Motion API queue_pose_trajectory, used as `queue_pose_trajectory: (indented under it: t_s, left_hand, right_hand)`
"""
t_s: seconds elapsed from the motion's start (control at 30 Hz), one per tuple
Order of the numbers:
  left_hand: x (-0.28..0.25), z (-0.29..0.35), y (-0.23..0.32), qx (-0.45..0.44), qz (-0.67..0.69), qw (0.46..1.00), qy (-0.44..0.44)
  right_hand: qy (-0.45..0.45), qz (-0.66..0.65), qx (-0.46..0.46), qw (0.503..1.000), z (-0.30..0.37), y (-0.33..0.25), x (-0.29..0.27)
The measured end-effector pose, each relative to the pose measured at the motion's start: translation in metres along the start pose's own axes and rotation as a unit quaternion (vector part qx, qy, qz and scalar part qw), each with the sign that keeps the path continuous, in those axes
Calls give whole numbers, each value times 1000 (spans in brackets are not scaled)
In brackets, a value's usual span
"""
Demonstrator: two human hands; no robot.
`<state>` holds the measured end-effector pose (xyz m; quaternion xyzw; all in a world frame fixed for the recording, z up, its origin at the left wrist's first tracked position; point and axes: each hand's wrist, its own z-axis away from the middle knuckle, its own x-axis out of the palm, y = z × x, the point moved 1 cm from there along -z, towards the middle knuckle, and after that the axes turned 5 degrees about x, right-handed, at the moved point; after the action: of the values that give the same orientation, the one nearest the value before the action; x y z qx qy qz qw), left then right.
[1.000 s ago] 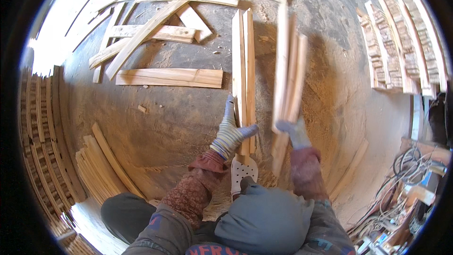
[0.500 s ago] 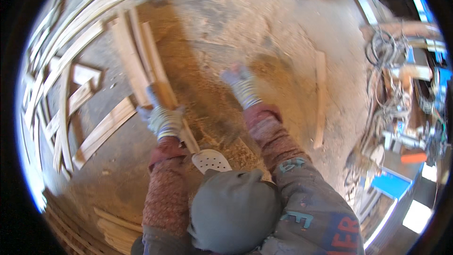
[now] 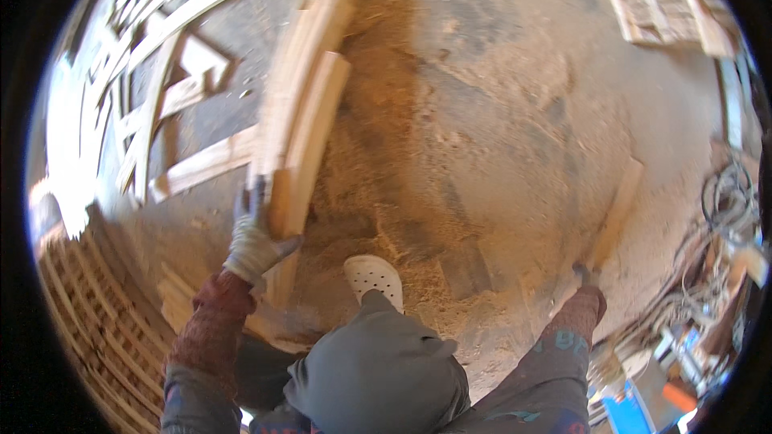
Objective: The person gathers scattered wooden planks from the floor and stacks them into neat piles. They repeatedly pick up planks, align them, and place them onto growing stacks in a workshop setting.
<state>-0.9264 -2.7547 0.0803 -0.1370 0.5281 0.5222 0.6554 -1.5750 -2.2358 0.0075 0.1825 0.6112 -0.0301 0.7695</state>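
Note:
My left hand (image 3: 256,243), in a striped, dusty work glove, is at the near end of a bundle of long wooden planks (image 3: 301,84). Its fingers lie along the left side and the thumb reaches across to the right, gripping the bundle. A shorter plank (image 3: 318,128) lies on the bundle's right side. Far to the right, my right hand (image 3: 588,273) is at the near end of a single plank (image 3: 619,209) on the floor. Its fingers are small, dark and blurred, so their grip cannot be made out.
Loose boards (image 3: 193,8) lie crisscrossed at the far left, beside slatted wood (image 3: 96,329) nearer me. Sawdust (image 3: 378,96) covers the middle floor. A pallet (image 3: 659,0) stands far right; coiled cables (image 3: 728,201) lie along the right. My perforated clog (image 3: 375,277) shows below.
My right hand has moved right and nearer me, from above the sawdust to the single plank. My left hand stays at the bundle. The whole view has turned and shifted.

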Motion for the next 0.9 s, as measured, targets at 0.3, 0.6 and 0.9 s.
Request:
queue_pose_trajectory:
  t_s: [0.3,0.6,0.9]
  left_hand:
    - [23,-36,62,-151,9,986,70]
    - [-79,70,-39,-137,181,972,58]
    - [-53,327,-257,-336,272,847,310]
  right_hand:
    - [92,-7,-99,991,56,-66,-24]
    - [93,-211,-442,867,224,-258,-65]
    - [-310,-79,-769,554,737,-362,-103]
